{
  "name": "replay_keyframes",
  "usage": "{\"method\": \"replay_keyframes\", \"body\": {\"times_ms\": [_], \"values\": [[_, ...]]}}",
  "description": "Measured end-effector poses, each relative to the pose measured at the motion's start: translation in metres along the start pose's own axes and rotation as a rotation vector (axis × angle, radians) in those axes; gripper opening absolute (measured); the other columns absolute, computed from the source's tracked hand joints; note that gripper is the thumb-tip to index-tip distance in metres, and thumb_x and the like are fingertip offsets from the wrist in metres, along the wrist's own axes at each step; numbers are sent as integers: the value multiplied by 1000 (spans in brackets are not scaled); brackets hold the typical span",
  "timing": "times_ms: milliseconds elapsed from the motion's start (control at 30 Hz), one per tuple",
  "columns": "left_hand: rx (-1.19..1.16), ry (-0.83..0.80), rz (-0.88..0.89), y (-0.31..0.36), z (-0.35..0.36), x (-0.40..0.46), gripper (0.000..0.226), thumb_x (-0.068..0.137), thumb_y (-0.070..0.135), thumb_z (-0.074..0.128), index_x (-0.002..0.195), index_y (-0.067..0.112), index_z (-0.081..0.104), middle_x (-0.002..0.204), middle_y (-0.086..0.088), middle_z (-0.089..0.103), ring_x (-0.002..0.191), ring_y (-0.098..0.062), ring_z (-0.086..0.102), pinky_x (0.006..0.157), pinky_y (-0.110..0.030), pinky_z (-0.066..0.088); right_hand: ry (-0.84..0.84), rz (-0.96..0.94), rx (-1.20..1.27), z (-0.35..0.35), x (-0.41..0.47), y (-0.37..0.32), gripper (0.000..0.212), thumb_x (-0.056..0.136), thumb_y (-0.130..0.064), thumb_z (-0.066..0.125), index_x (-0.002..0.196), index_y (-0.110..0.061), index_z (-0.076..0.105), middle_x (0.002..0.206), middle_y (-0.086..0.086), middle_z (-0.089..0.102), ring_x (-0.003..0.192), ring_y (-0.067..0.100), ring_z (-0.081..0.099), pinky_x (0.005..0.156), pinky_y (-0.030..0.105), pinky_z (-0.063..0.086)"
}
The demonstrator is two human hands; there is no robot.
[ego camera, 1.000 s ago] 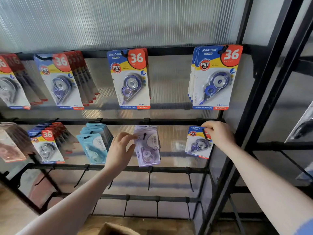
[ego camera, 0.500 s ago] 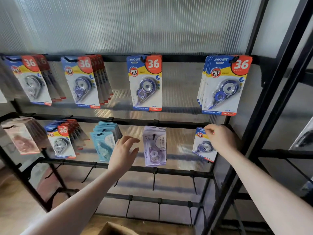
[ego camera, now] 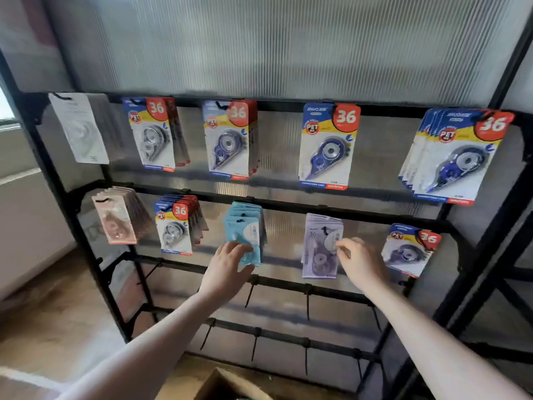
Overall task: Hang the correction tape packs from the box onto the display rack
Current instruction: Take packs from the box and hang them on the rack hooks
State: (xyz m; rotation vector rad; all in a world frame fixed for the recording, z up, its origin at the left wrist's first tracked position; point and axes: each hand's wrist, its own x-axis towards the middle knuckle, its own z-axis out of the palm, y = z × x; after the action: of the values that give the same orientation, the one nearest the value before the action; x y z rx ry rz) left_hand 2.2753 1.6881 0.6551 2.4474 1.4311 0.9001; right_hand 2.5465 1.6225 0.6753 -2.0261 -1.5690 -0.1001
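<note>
Right hand (ego camera: 360, 264) has left the blue pack (ego camera: 409, 249); relaxed fingers touch glossy lilac packs (ego camera: 320, 246); left hand (ego camera: 227, 269) spread.

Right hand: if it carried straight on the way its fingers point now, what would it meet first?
The right hand points up and left at the lilac packs on the rack's second row; its fingertips already appear to reach the front pack, so that comes first. Depth is unclear.

Ribbed translucent panel (ego camera: 259, 44) above, wooden floor (ego camera: 52, 321) lower left.
</note>
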Motion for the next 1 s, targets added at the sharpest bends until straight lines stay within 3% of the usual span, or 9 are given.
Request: {"method": "replay_keyframes", "body": {"times_ms": [200,400,600,733,833,1000], "values": [[-41,-69,-46,-93,-23,-33,37,86,29,62,121,18,56,123,-2,51,114,-22,47,97,-31,38,-61,-22,55,75,-28,-76,21,90,-12,55,107,-12,68,106,4,68,91,24,62,74,32,50],[-23,-165,-102,-185,-25,-66,38,87,29,60,124,17,54,126,-4,50,118,-25,44,100,-31,33,-192,118,44,157,-71,-127,22,88,-16,57,108,-19,67,110,3,65,98,29,60,80,36,49],[-44,-251,-191,-229,9,-99,38,85,25,63,121,15,57,124,-6,52,116,-26,45,99,-31,33,-352,186,21,222,-109,-124,25,91,-18,55,114,-18,64,116,4,63,103,27,58,83,35,48],[-28,-319,-219,-258,76,-130,38,84,22,63,120,12,58,119,-10,55,112,-31,48,97,-38,39,-452,231,61,283,-139,-99,27,93,-13,51,118,-13,62,119,8,60,109,28,54,86,31,40],[-11,-383,-220,-294,158,-166,41,83,34,55,117,10,60,115,-13,57,105,-34,52,94,-39,38,-496,225,72,356,-169,-65,27,93,-10,51,117,-10,62,119,10,60,110,29,53,88,30,37],[-6,-508,-244,-367,322,-239,39,88,29,58,126,18,52,126,-5,50,118,-26,43,99,-33,35,-541,156,-30,511,-231,18,28,94,-20,50,119,-18,61,119,2,62,110,23,55,89,32,42]]}}
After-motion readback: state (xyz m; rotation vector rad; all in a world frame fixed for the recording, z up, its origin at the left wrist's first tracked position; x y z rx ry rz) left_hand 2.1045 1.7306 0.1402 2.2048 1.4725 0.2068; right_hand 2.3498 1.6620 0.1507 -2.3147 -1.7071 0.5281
